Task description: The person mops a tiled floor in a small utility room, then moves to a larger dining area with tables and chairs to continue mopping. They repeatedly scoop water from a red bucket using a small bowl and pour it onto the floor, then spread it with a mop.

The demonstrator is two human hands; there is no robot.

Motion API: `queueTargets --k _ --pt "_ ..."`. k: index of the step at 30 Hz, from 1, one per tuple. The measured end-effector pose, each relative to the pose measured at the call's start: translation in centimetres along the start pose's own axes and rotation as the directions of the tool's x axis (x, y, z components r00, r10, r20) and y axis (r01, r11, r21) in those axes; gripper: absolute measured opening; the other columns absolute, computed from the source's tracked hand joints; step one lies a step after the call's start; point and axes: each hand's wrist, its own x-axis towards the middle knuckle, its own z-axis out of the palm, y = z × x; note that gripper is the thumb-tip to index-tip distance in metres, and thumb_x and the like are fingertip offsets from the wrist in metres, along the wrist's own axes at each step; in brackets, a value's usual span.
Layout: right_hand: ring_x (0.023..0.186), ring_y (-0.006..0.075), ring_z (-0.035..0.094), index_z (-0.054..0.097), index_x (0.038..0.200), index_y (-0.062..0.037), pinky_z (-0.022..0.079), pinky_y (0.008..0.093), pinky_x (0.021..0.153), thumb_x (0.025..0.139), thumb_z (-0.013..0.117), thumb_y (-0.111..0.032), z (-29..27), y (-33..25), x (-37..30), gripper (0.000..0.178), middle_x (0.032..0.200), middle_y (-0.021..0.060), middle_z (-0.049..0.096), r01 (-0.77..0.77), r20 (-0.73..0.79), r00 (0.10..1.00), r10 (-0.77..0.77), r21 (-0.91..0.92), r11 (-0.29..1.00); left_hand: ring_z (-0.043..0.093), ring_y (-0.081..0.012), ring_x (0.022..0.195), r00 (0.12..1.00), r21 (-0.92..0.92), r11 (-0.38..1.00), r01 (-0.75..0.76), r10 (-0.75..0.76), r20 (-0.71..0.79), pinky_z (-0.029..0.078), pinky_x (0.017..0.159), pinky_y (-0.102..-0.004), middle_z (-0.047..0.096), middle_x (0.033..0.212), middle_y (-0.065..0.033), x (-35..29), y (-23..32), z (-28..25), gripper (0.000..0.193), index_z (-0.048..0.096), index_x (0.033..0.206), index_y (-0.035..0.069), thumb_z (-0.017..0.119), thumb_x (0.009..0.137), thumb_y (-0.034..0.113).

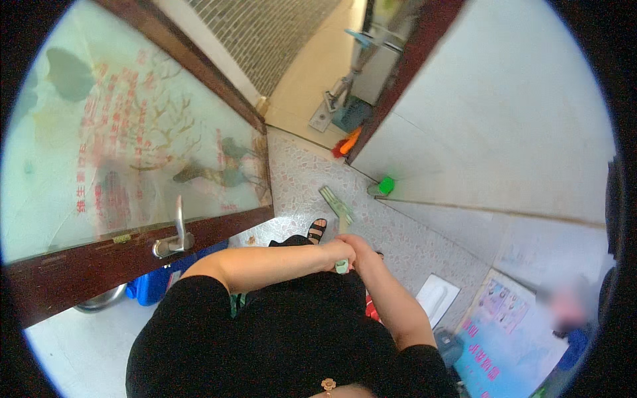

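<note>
Both my hands are closed one against the other around the pale green handle of a mop [336, 203], in front of my waist. My left hand [338, 253] wraps the handle, whose rounded top end pokes out toward me. Pressed close on its right side is my right hand [359, 246], also gripping. The handle points away from me, and the narrow, pale green mop head rests on the speckled floor [295, 169] ahead of my feet. The hands hide part of the handle, and the fingers overlap too much to separate fully.
A glass-panelled door [133, 152] with a metal lever handle [179, 232] stands at the left. A white wall [511, 113] runs along the right, with a green-topped container [385, 186] at its foot. Orange bristles [348, 143] show by the doorway. A blue container [154, 285] is behind the door.
</note>
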Motion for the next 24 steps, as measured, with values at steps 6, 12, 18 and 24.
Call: queueTargets --k 6,12,18,24 --pt "0.068 0.0259 0.057 0.056 0.089 0.0023 0.046 0.0403 0.054 0.071 0.059 -0.018 10.4 -3.5 3.1 0.028 0.083 0.0154 0.058 0.022 -0.132 0.987 -0.088 -0.434 0.901 0.051 -0.0184 0.047 0.973 -0.284 0.934 -0.218 0.186 -0.136 0.043 0.039 -0.0306 0.051 0.064 -0.009 -3.2 1.0 -8.7 0.023 0.049 0.082 -0.002 0.053 0.059 -0.002" --pt "0.066 0.0259 0.057 0.055 0.087 0.0053 0.046 0.0367 0.057 0.068 0.06 -0.015 16.0 -8.6 9.5 0.028 0.078 0.0153 0.057 0.231 0.023 0.947 -0.322 -0.742 0.629 0.05 -0.0135 0.048 0.907 -0.589 0.701 -0.404 0.389 -0.159 0.044 0.041 -0.0267 0.05 0.066 -0.007 -5.2 3.9 -14.4 0.027 0.046 0.091 0.001 0.052 0.066 -0.003" --pt "0.073 0.0265 0.059 0.054 0.093 0.0048 0.047 0.0364 0.063 0.069 0.059 -0.013 21.3 -16.7 13.0 0.031 0.083 0.016 0.059 0.319 0.119 0.871 -0.477 -0.875 0.364 0.049 -0.0142 0.048 0.838 -0.615 0.589 -0.525 0.484 -0.253 0.043 0.043 -0.0277 0.049 0.061 -0.0056 -0.7 9.5 -20.5 0.023 0.046 0.089 0.002 0.05 0.067 0.001" --pt "0.078 0.0294 0.062 0.052 0.1 0.0055 0.049 0.0375 0.065 0.067 0.061 -0.016 23.9 -29.7 22.6 0.041 0.085 0.0199 0.061 0.297 0.162 0.83 -0.533 -0.939 0.176 0.053 -0.0145 0.055 0.803 -0.642 0.499 -0.582 0.479 -0.355 0.045 0.046 -0.027 0.052 0.07 -0.0055 5.6 20.4 -26.7 0.026 0.046 0.097 0.004 0.056 0.073 0.009"
